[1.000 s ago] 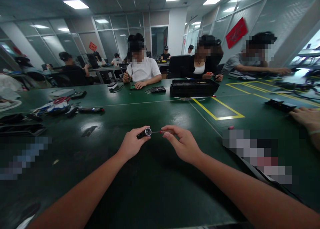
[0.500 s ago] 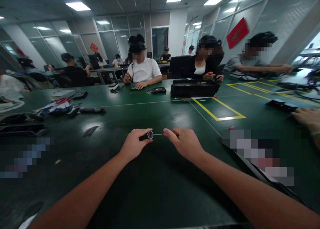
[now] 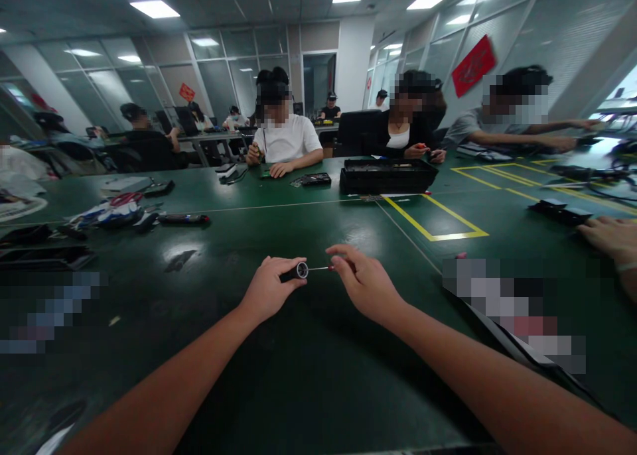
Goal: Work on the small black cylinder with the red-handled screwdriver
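My left hand (image 3: 265, 288) is closed around a short black cylinder (image 3: 301, 270), whose silver-rimmed round end faces me and looks hollow. From the right, the thin metal shaft of a screwdriver (image 3: 320, 268) reaches the side of the cylinder near its rim. My right hand (image 3: 371, 284) holds the screwdriver by its small reddish handle, mostly hidden by the fingers. The index finger is raised off the handle, while the thumb lies along it. Both hands are a little above the green table (image 3: 308, 375).
A long black box (image 3: 388, 178) stands across the table, before seated people. At left lie a dark pen-like tool (image 3: 184, 219) and a heap of cables and gloves (image 3: 117, 209). Black parts (image 3: 560, 211) and another person's hand (image 3: 610, 239) are at right.
My right index finger has lifted and straightened away from the screwdriver handle, where the fingers were curled before. The cylinder and the screwdriver have shifted very slightly right.
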A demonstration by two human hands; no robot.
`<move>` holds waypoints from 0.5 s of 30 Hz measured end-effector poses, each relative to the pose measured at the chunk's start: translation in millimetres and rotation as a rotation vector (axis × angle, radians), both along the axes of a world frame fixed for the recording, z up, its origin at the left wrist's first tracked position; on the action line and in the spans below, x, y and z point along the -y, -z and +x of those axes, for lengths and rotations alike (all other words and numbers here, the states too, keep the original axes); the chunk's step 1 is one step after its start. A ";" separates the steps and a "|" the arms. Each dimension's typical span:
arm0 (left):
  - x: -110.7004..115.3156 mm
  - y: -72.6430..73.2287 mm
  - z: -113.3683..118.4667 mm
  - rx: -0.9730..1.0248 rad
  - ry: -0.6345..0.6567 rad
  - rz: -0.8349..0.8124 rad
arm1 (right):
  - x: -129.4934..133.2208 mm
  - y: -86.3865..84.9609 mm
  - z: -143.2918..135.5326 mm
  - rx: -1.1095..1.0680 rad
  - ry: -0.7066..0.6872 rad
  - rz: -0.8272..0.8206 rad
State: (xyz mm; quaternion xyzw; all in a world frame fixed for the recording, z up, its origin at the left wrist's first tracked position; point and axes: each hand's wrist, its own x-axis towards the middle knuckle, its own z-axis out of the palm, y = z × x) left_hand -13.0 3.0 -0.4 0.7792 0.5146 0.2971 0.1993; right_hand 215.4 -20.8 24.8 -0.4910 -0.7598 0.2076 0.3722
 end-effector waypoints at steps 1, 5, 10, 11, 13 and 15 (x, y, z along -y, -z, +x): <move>-0.4 0.5 -0.6 0.001 -0.001 0.004 | 0.2 0.6 -0.1 -0.018 -0.019 0.004; -1.7 2.0 -2.7 0.004 -0.018 0.009 | 0.0 1.0 0.3 -0.058 -0.080 -0.019; -0.1 2.4 0.7 -0.025 0.022 0.002 | -3.0 -0.7 1.2 -0.014 0.030 -0.073; 0.4 2.4 1.4 -0.033 0.035 -0.004 | -2.8 -1.3 1.2 -0.028 0.039 -0.081; 1.0 2.5 2.1 -0.046 0.053 -0.017 | -1.4 -3.0 0.9 -0.058 0.001 -0.091; 1.0 2.7 1.6 -0.050 0.047 -0.021 | 0.3 -5.0 0.8 -0.093 -0.060 -0.082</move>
